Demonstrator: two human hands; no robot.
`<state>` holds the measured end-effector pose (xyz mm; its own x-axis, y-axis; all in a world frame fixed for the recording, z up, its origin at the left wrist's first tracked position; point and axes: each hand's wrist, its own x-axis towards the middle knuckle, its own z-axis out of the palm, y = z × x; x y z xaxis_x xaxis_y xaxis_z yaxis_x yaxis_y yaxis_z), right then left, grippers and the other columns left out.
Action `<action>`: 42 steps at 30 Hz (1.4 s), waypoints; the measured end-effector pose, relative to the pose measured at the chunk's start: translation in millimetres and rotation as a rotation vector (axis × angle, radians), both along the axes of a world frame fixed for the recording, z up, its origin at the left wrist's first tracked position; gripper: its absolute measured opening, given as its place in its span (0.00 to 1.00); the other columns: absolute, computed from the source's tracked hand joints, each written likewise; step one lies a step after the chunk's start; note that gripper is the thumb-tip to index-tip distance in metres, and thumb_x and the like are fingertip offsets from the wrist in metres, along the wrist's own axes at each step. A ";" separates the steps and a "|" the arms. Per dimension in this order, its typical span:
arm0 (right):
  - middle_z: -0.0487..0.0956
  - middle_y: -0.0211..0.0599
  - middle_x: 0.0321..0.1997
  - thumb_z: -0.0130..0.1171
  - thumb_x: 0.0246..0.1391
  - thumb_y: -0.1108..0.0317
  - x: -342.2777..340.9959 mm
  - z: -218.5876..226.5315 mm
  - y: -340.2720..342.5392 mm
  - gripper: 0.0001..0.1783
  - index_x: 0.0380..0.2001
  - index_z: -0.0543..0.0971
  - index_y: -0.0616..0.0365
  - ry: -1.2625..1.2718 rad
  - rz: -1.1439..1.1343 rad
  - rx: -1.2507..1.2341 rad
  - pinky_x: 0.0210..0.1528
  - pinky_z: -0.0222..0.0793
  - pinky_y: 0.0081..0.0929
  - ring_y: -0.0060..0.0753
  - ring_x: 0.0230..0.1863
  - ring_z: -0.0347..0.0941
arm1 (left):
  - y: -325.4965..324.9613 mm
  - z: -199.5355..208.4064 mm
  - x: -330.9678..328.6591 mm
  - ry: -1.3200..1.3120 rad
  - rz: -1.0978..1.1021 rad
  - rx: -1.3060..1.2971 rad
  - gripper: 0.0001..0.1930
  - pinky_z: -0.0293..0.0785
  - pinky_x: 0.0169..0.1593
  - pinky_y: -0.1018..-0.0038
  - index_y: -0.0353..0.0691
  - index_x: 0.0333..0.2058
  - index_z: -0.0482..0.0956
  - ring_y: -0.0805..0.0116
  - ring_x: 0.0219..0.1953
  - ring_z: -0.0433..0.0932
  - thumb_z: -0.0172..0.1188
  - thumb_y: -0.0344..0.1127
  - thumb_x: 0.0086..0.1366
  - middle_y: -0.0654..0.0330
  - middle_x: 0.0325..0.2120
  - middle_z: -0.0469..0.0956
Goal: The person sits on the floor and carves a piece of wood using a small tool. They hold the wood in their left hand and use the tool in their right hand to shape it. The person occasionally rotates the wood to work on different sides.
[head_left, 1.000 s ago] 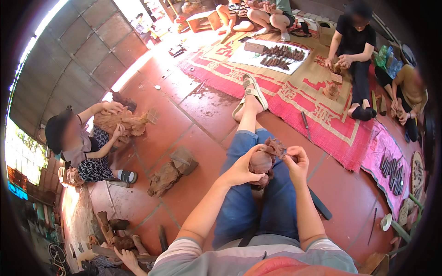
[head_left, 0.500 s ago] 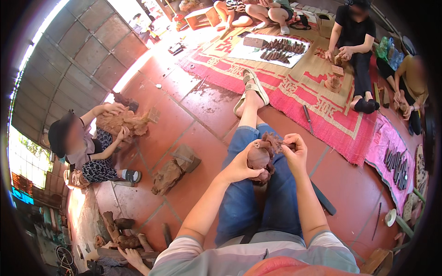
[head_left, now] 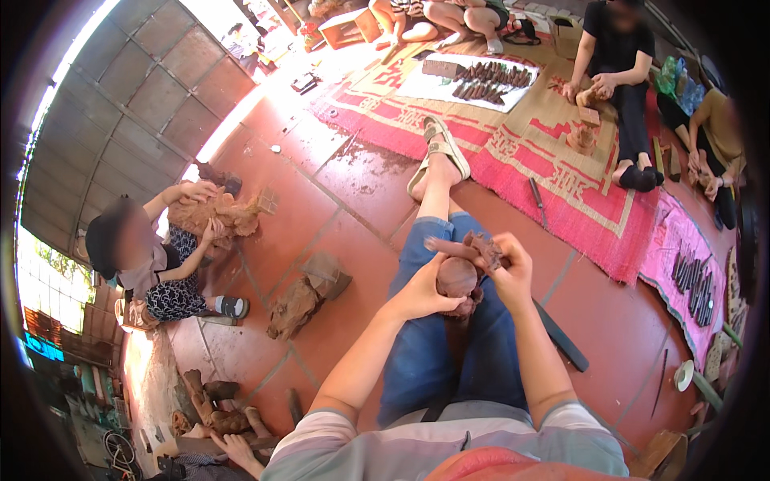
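Over my lap I hold a reddish-brown carved figure (head_left: 457, 277) with a smooth rounded part and a rough, jagged upper part. My left hand (head_left: 423, 290) wraps round its left side, thumb across the lower front. At the upper right, the fingers of my right hand (head_left: 512, 268) are closed on the jagged part. A blurred, stick-like piece (head_left: 447, 247) juts left from the top; whether it belongs to the figure or is separate, I cannot tell. My right fingertips are partly hidden behind the carving.
A rough carved block (head_left: 305, 298) lies on the tiles to my left, near a person holding a large carving (head_left: 216, 215). A dark flat bar (head_left: 561, 337) lies by my right thigh. Ahead, a red patterned mat (head_left: 513, 172) bears rows of tools (head_left: 493, 80). A pink cloth (head_left: 678, 232) holds more tools.
The figure has turned in my hands, so its rounded part faces up more and the stick-like piece now points left. My right hand has moved slightly left and down, closer around the jagged part.
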<state>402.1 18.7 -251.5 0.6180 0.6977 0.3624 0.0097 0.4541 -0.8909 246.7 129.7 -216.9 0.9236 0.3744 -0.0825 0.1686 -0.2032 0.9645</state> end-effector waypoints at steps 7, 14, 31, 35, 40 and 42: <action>0.68 0.29 0.31 0.60 0.42 0.82 10.6 -19.1 -10.2 0.10 0.22 0.69 0.61 0.180 -0.034 0.002 0.31 0.63 0.12 0.15 0.31 0.65 | -4.5 12.7 1.7 -0.065 0.026 0.017 0.40 0.63 0.55 0.72 0.36 0.58 0.56 0.68 0.52 0.68 0.65 0.31 0.46 0.55 0.48 0.69; 0.68 0.29 0.32 0.61 0.42 0.81 -1.4 8.0 16.5 0.11 0.22 0.66 0.61 -0.166 -0.091 -0.003 0.30 0.62 0.11 0.15 0.31 0.64 | 0.1 14.9 0.8 0.013 0.017 -0.098 0.40 0.63 0.54 0.72 0.35 0.58 0.54 0.71 0.50 0.67 0.64 0.29 0.46 0.59 0.46 0.68; 0.72 0.31 0.31 0.65 0.41 0.78 23.6 -38.2 -16.0 0.09 0.23 0.72 0.61 0.051 -0.079 -0.033 0.34 0.65 0.15 0.18 0.32 0.68 | -8.5 4.6 1.0 -0.064 0.121 -0.173 0.46 0.64 0.55 0.74 0.35 0.61 0.50 0.72 0.51 0.67 0.66 0.24 0.44 0.60 0.47 0.68; 0.70 0.32 0.32 0.60 0.42 0.80 3.3 7.3 6.9 0.08 0.22 0.70 0.60 -0.219 -0.104 0.084 0.30 0.60 0.15 0.19 0.31 0.65 | -0.5 -4.5 1.0 -0.042 0.085 -0.072 0.34 0.63 0.57 0.69 0.34 0.51 0.60 0.68 0.52 0.66 0.66 0.25 0.46 0.58 0.47 0.67; 0.72 0.32 0.31 0.62 0.41 0.80 30.2 -18.2 9.1 0.08 0.21 0.72 0.61 -0.092 -0.067 0.032 0.34 0.63 0.17 0.21 0.33 0.68 | 5.8 -7.5 2.1 -0.073 0.074 -0.142 0.47 0.61 0.57 0.73 0.37 0.62 0.50 0.72 0.53 0.65 0.67 0.25 0.44 0.60 0.48 0.68; 0.71 0.28 0.27 0.65 0.41 0.79 69.6 -64.4 -13.5 0.09 0.20 0.73 0.61 -0.297 -0.268 -0.172 0.34 0.64 0.16 0.19 0.32 0.67 | 1.6 -4.0 0.9 -0.061 0.073 -0.119 0.47 0.62 0.57 0.73 0.38 0.62 0.50 0.72 0.53 0.65 0.67 0.25 0.44 0.60 0.48 0.68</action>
